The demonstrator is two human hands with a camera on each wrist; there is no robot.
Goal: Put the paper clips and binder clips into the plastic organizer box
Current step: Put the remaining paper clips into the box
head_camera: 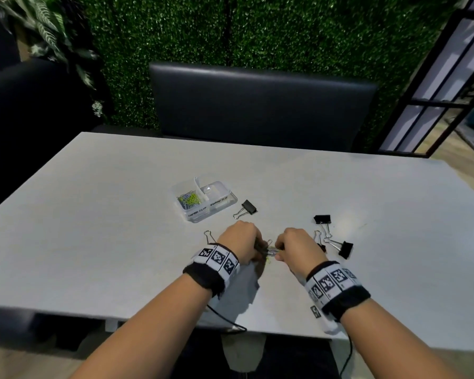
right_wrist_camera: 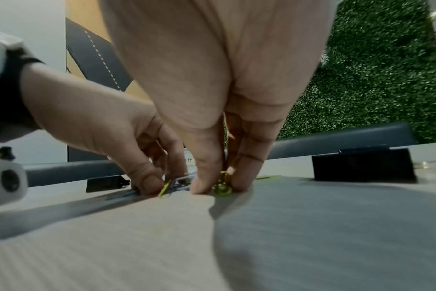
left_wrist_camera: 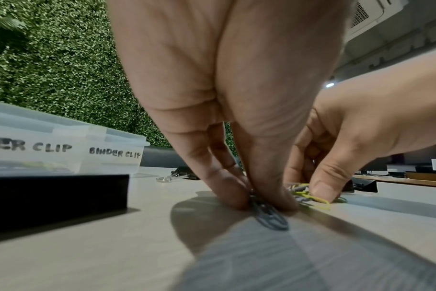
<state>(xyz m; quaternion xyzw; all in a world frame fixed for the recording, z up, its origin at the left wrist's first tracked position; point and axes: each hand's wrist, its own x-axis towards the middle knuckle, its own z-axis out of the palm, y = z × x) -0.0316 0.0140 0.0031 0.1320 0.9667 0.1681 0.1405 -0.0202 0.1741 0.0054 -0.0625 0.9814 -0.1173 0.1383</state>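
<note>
A pale grey table (head_camera: 121,214) is seen from above, with a dark padded chair (head_camera: 260,105) and a green artificial hedge wall (head_camera: 285,31) behind it. Left of centre, a small clear plastic organizer box (head_camera: 206,201) stands open on the table. Two compartments are labelled by hand "PAPER CLIP" and "BINDER CLIP"; a heap of yellow-green and grey paper clips in the box (head_camera: 190,201) fills the left one. Just right of the box lies a black binder clip with silver wire handles (head_camera: 246,208).

Nearer the viewer, the left hand (head_camera: 240,242) is lowered to the tabletop, and a small bunch of dark grey paper clips (left_wrist_camera: 269,213) is pinched between its thumb and fingertips against the surface. The wire handle of another binder clip (head_camera: 209,236) shows beside this hand. Loose yellow-green paper clips on the table (left_wrist_camera: 311,197) lie between the two hands.

The right hand (head_camera: 296,246) is set close beside the left, and a yellow-green paper clip (right_wrist_camera: 223,187) is pinched between its thumb and fingers at the table. Further right, three more black binder clips (head_camera: 335,239) lie clustered together near that hand.
</note>
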